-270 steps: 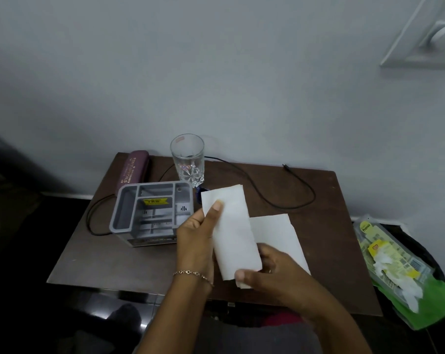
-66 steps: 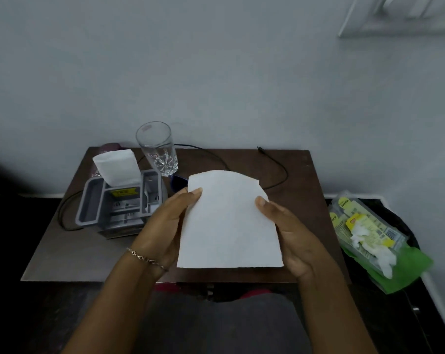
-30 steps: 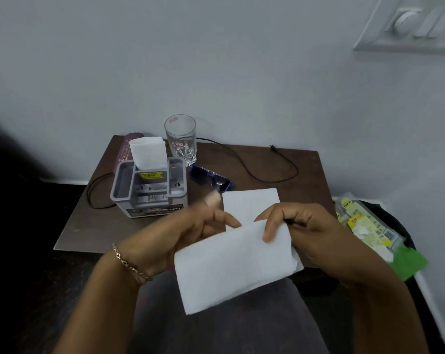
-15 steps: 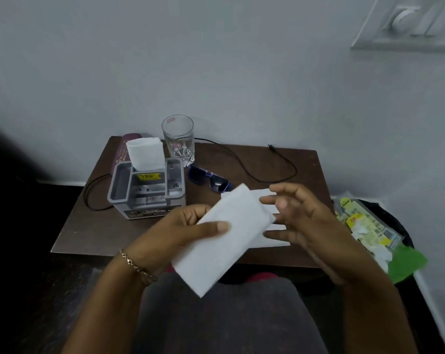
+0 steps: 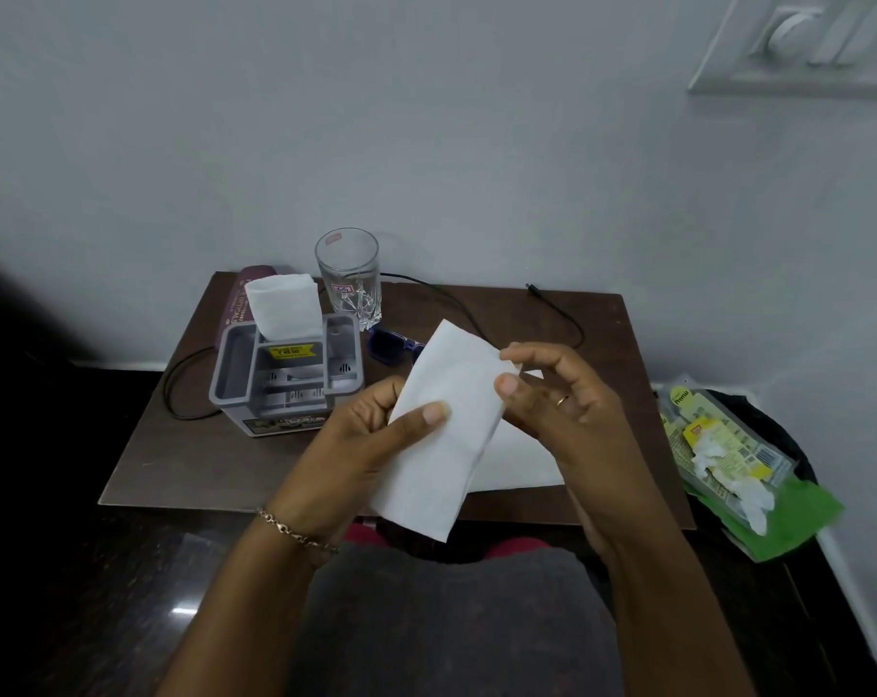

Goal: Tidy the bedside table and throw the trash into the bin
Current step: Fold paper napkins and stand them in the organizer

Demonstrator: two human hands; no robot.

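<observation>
Two hands share one folded white paper napkin (image 5: 446,430), held tilted in the air above the near edge of the dark brown wooden bedside table (image 5: 200,460). The left hand (image 5: 371,435) grips its lower left side, thumb laid flat across the front and fingers curled behind. The right hand (image 5: 567,415) pinches the upper right edge between thumb and bent forefinger, the other fingers loosely spread (a ring shows on one of them). Beneath the held napkin a flat white paper sheet (image 5: 522,460) lies on the table. Toward the table's far left stands a grey plastic compartment organiser (image 5: 285,379), with a second folded white napkin (image 5: 284,306) upright in its rear slot. Just behind the organiser are a maroon case (image 5: 240,299), lying flat, and a clear cut-glass tumbler (image 5: 349,276), standing upright. Blue sunglasses (image 5: 391,347) rest just beside the organiser's right wall, partly hidden by the held napkin. A thin black cable (image 5: 557,314) loops across the back of the table. To the right of the table a black bin (image 5: 778,420) holds yellow and green wrappers (image 5: 718,440) and crumpled white tissue.
</observation>
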